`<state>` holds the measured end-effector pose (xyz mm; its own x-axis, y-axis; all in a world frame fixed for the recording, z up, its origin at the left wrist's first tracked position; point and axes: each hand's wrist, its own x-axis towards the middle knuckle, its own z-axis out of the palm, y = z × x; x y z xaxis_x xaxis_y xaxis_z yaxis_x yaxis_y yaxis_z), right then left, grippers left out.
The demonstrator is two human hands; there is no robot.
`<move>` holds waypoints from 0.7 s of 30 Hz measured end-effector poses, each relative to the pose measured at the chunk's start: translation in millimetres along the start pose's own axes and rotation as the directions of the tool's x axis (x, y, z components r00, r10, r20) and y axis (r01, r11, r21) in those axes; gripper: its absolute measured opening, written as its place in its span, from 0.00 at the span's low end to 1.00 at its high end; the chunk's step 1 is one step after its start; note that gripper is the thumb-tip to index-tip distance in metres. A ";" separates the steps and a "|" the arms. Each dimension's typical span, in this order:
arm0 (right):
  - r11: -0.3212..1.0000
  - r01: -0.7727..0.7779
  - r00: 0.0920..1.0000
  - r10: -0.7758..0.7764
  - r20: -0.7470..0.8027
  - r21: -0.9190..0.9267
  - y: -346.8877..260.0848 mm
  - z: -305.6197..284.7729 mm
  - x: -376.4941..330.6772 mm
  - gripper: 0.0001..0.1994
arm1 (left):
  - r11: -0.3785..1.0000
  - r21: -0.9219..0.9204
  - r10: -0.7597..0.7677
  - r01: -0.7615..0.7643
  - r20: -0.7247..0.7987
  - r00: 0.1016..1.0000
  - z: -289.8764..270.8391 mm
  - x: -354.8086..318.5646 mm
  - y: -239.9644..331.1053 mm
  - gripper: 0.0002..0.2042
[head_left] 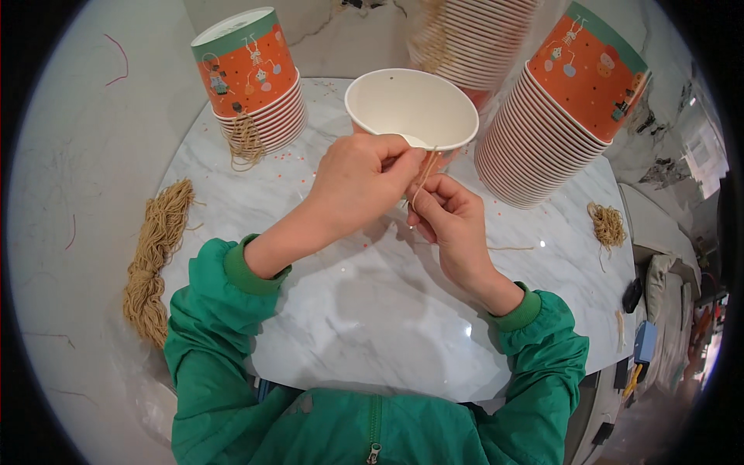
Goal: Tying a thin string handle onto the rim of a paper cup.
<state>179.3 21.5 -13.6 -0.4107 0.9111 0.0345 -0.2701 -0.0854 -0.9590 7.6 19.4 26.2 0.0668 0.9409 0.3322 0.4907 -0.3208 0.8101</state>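
A white-lined paper bucket (411, 105) stands open side up just beyond my hands, its orange outside partly hidden by them. A thin tan string (430, 164) hangs over its near rim. My left hand (358, 184) is closed at that rim, thumb and finger pinching the string against or beside it. Just below and to the right, my right hand (453, 221) is closed too, pinching the string between thumb and forefinger. A loose string end (511, 248) trails out right of my right wrist. There is a small dark hole in the bucket's far rim.
Upside-down bucket stacks stand at the left (260, 85) and right (542, 124) of the marble table (372, 325), with another stack (488, 39) behind. A string bundle (159, 256) lies at the left edge, a smaller one (606, 225) at the right. Orange specks dot the tabletop.
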 end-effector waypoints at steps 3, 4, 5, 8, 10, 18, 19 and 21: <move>1.000 -0.019 0.999 0.019 -0.050 -0.003 -3.2 5.7 2.0 0.07 | 0.999 0.025 -0.030 0.030 -0.001 1.000 -3.7 -2.4 -0.4 0.10; 1.000 -0.019 0.999 0.019 -0.049 -0.003 -2.8 4.6 2.0 0.07 | 0.999 0.011 -0.053 0.053 0.011 0.999 -3.5 -4.1 -0.3 0.10; 1.000 -0.009 1.000 0.008 -0.030 -0.011 -2.3 2.4 2.3 0.07 | 0.999 0.012 -0.052 0.052 0.011 0.999 -2.3 -6.2 1.3 0.10; 1.000 0.007 1.000 -0.008 -0.017 -0.026 -0.9 2.5 3.1 0.07 | 0.996 0.054 -0.074 0.072 0.022 0.997 4.4 -12.0 4.8 0.08; 0.999 0.012 1.000 -0.012 -0.019 -0.033 -1.5 4.1 2.3 0.07 | 0.994 -0.099 -0.055 0.054 -0.004 0.999 8.9 -13.7 0.3 0.07; 0.995 -0.020 1.000 0.018 -0.022 -0.101 -7.6 4.8 -1.4 0.06 | 0.967 -0.254 -0.033 0.026 -0.024 0.999 12.1 -17.9 -6.8 0.04; 0.995 -0.022 1.000 0.020 -0.022 -0.101 -6.5 3.2 -1.1 0.06 | 0.969 -0.248 -0.018 0.009 -0.034 0.999 13.1 -18.4 -7.0 0.04; 0.991 0.017 1.000 -0.018 -0.012 -0.132 -3.4 -0.3 1.5 0.06 | 0.976 -0.215 -0.030 0.024 -0.026 0.999 15.6 -18.3 -11.6 0.04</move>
<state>179.8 23.3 -10.4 -0.3948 0.9175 0.0487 -0.1593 -0.0161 -0.9871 14.2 7.6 3.2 0.0292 0.9470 0.3199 0.2943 -0.3140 0.9027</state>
